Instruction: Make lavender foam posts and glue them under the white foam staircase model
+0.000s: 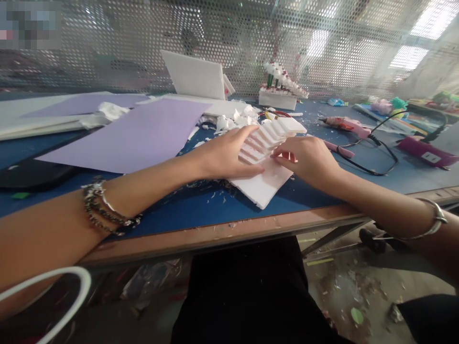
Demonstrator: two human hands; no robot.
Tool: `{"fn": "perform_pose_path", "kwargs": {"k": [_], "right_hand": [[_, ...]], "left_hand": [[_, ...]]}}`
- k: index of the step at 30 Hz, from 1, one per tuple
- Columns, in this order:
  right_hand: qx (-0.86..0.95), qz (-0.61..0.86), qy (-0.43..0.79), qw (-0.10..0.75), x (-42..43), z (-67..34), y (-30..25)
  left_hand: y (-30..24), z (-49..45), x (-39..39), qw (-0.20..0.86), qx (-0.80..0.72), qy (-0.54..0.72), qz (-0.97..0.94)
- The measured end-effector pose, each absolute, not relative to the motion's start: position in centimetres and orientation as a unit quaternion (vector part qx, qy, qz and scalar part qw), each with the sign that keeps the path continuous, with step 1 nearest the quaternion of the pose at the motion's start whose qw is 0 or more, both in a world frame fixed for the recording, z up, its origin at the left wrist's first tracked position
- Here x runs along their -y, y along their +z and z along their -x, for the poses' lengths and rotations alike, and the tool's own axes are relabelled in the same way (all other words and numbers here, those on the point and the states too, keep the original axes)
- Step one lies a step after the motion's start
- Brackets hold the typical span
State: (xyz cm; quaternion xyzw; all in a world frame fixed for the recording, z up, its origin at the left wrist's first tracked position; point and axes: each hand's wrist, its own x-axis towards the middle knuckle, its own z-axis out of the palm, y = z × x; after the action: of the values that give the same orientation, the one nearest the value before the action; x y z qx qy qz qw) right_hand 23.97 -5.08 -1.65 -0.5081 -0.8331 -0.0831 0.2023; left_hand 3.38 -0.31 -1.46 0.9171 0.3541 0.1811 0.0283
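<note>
A white foam piece with stair-like steps (268, 136) is tilted over a flat white foam board (264, 188) near the table's front edge. My left hand (231, 155) grips the stepped piece from its left side, thumb over the far end and fingers along the near side. On the other side, my right hand (311, 157) has its fingers bent and pinched against the piece's lower right edge, just above the board. The right fingertips partly hide where the stepped piece meets the board.
Purple sheets (154, 134) lie left, beside a black flat object (36, 174). White scraps (238, 119) are heaped behind my hands. A white panel (195, 74) and a small flower-box model (278, 98) stand at the back. Right are a pink glue gun (349, 125), black cord (385, 165) and purple object (428, 150).
</note>
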Motion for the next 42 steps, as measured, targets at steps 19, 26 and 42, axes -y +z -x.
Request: {"fn": "perform_pose_path", "kwargs": {"k": [19,26,42], "right_hand": [[0.768,0.496,0.115,0.388,4.8,-24.8,-2.2],[0.773,0.464,0.11,0.419,5.1,-24.9,-0.1],[0.825,0.361,0.011,0.435,2.4,-23.3,4.8]], "left_hand": [[-0.2,-3.1,-0.8,0.002,-0.405,0.124,-0.906],[0.5,-1.7,-2.4,0.006,-0.417,0.135,-0.899],[1.3,-3.1,-0.6,0.151,-0.271,0.415,-0.856]]}}
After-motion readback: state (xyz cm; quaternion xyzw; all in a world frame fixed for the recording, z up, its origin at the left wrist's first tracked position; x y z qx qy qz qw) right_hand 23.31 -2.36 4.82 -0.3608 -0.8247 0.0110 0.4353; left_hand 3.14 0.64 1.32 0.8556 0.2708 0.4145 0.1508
